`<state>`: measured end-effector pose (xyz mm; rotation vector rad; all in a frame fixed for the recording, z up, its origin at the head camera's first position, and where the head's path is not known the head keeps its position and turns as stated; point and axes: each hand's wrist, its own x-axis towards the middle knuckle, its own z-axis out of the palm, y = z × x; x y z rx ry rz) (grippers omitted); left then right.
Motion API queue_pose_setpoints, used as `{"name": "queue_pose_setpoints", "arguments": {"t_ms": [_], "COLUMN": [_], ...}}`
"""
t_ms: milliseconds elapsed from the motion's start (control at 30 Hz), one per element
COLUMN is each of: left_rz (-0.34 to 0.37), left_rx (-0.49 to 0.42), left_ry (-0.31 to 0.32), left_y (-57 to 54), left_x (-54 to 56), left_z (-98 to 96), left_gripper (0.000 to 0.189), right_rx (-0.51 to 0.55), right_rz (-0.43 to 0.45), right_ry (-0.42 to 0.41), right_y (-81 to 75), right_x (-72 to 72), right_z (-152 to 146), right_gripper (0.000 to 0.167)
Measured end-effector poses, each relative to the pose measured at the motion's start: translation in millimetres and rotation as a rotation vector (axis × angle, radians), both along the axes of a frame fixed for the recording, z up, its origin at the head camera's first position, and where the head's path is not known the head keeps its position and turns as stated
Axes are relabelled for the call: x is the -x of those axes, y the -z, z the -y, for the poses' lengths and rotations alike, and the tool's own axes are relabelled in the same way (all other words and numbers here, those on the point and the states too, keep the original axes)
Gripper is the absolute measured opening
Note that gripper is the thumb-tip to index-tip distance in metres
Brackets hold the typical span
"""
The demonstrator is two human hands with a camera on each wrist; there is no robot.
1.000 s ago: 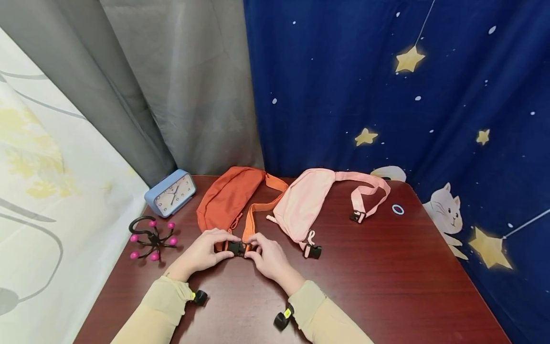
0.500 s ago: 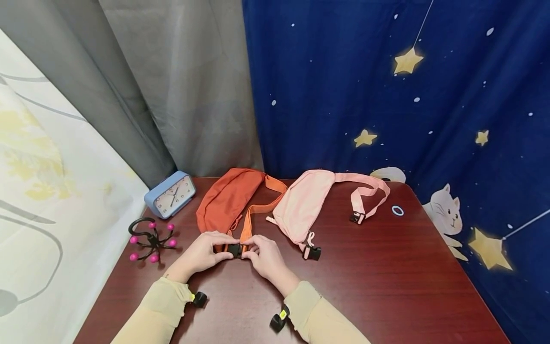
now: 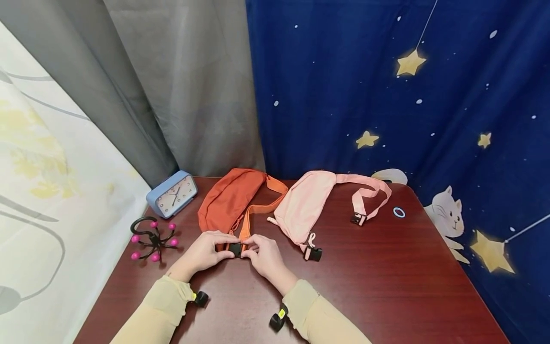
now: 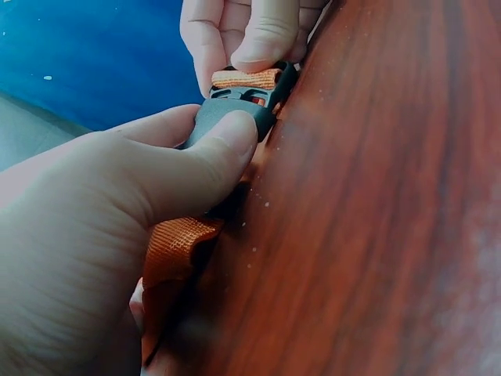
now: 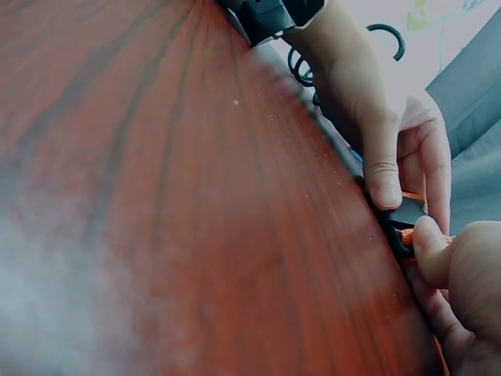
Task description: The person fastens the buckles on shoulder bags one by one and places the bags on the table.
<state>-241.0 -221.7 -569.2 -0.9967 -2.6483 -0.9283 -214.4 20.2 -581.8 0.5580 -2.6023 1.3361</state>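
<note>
A rust-orange waist bag [image 3: 234,196] lies at the back of the table, its orange strap [image 3: 248,224] running forward to a black side-release buckle [image 3: 235,249]. My left hand [image 3: 205,253] pinches the wide half of that buckle between thumb and fingers. Opposite it, my right hand [image 3: 264,255] pinches the strap end of the other half, the thumb at the orange webbing. In the left wrist view the two buckle halves [image 4: 219,117] sit together, the prongs showing inside the housing. Right of the hands lies a pink waist bag [image 3: 305,205] with its own black buckle parts apart.
A blue alarm clock [image 3: 174,195] stands at the back left. In front of it is a black several-legged massager [image 3: 153,239] with pink tips. A small light-blue ring [image 3: 399,212] lies at the right. Curtains [image 3: 206,86] hang right behind the table.
My right hand has moved slightly left, pushing its buckle half into the half in my left hand; the gap between them has closed. The left hand stays almost still.
</note>
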Motion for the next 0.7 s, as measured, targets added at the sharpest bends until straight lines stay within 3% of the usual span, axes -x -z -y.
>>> {"name": "queue_pose_setpoints", "arguments": {"t_ms": [500,700], "left_rz": [0.0,-0.045], "left_rx": [0.011,0.004], "left_ry": [0.001,0.03], "left_y": [0.3,2.5], "left_x": [-1.3,-0.5], "left_z": [-0.3,-0.4], "left_gripper": [0.045,0.046], "right_rx": [0.022,0.023], "right_rz": [0.036,0.021], "right_ry": [0.007,-0.01], "right_y": [2.3,1.1], "right_x": [1.5,0.3], "right_z": [4.4,2.2], "right_gripper": [0.024,0.025]}}
